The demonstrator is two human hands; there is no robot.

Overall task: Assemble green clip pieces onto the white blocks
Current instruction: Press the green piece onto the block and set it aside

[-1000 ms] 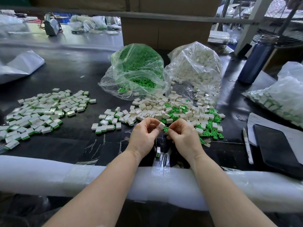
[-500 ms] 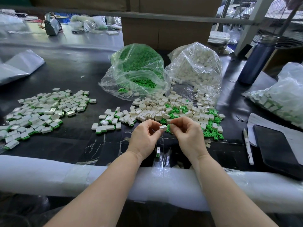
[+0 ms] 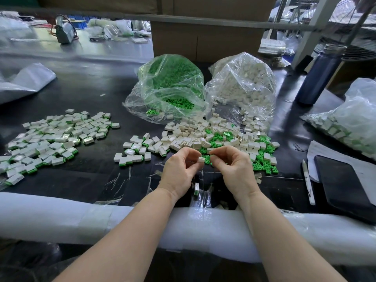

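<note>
My left hand pinches a small white block at its fingertips, just above the black table. My right hand meets it from the right, with thumb and forefinger pinched on a green clip that is almost hidden against the block's side. Right behind my hands lies a loose heap of white blocks mixed with green clips. Finished blocks with green edges lie in a small group and in a big pile to the left. One finished piece stands between my wrists.
A clear bag of green clips and a bag of white blocks stand behind the heap. At right are a blue bottle, another bag of parts, a pen and a black phone. White foam padding covers the near table edge.
Both hands have stayed together at the front of the heap, lifting slightly. The white block has turned at my fingertips, and my right fingers have shifted along its right side.
</note>
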